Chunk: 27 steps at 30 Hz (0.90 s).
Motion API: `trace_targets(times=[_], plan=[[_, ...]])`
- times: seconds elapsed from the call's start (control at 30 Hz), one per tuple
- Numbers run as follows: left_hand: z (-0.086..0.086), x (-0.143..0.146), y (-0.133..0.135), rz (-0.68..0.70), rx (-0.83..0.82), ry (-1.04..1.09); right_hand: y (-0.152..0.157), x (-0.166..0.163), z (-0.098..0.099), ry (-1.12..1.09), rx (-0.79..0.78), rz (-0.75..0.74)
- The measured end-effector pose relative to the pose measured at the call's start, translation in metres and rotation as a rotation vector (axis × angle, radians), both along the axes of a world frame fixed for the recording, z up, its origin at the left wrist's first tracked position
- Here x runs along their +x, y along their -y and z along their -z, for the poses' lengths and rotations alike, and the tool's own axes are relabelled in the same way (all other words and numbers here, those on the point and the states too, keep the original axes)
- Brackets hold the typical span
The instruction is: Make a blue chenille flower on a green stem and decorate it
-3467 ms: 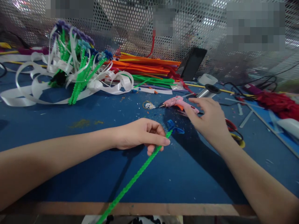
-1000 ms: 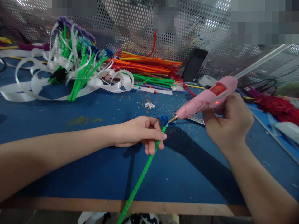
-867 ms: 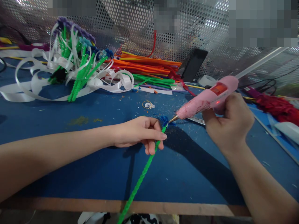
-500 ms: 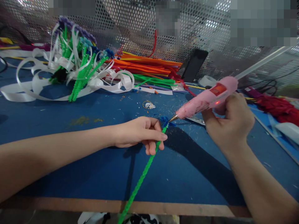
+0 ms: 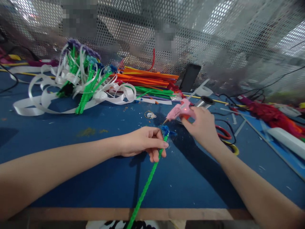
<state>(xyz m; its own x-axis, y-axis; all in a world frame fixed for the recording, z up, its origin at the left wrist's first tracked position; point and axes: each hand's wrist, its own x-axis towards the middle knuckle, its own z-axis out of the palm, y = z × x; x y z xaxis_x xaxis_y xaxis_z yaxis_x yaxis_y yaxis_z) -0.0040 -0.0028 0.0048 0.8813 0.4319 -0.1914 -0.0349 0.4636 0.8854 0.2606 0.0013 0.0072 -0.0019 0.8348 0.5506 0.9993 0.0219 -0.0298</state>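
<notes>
Between the thumb and fingers of my left hand (image 5: 147,143) is a green pipe-cleaner stem (image 5: 146,187), slanting down past the table's front edge. At its upper end, just above my fingers, sits a small blue flower (image 5: 165,130). My right hand (image 5: 202,124) is closed round the handle of a pink hot glue gun (image 5: 177,111), a clear glue stick rising from its back. The gun's metal nozzle points down and left, a little above the blue flower and apart from it. Small white beads (image 5: 150,115) lie on the table beyond my left hand.
Green-stemmed flowers (image 5: 88,86) with curled white ribbon (image 5: 26,109) lie at the back left. Orange pipe cleaners (image 5: 143,78) and green ones (image 5: 154,92) are stacked by the perforated metal screen (image 5: 133,38). A phone (image 5: 190,78) leans there. Scissors (image 5: 232,148) and red material (image 5: 269,111) are right.
My right hand has drawn the glue gun's nozzle off the flower and turned the gun, moving it away and left. My left hand keeps hold of the stem. The view has tilted slightly.
</notes>
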Motion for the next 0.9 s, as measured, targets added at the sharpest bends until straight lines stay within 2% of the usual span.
trace_targets(times=[0.07, 0.13, 0.2, 0.27, 0.37, 0.4, 0.47, 0.53, 0.67, 0.9], plan=[[-0.001, 0.000, 0.000, 0.003, 0.007, 0.000, -0.014, 0.005, 0.003, -0.016, -0.172, 0.047], [-0.001, -0.001, -0.001, 0.010, 0.018, -0.003, -0.027, 0.008, -0.002, -0.019, -0.309, 0.028], [0.000, -0.001, -0.002, 0.018, 0.023, -0.002, -0.040, 0.007, -0.014, -0.011, -0.344, -0.001], [0.001, -0.001, -0.002, 0.021, 0.019, 0.002, -0.052, -0.002, -0.032, 0.001, -0.304, -0.030], [0.001, -0.001, -0.003, 0.019, 0.016, 0.016, -0.071, -0.033, -0.059, 0.027, -0.227, -0.178], [0.001, -0.001, -0.002, 0.017, 0.016, 0.018, -0.079, -0.047, -0.065, 0.035, -0.242, -0.259], [0.000, -0.001, -0.002, 0.012, 0.016, 0.018, -0.095, -0.076, -0.069, 0.031, -0.380, -0.515], [-0.001, -0.001, -0.002, 0.008, 0.017, 0.015, -0.112, -0.103, -0.066, 0.018, -0.478, -0.591], [-0.001, -0.002, -0.002, 0.011, 0.000, 0.028, -0.139, -0.135, -0.048, 0.021, -0.534, -0.645], [0.001, -0.002, -0.003, 0.020, -0.003, 0.035, -0.150, -0.139, -0.030, -0.008, -0.568, -0.673]])
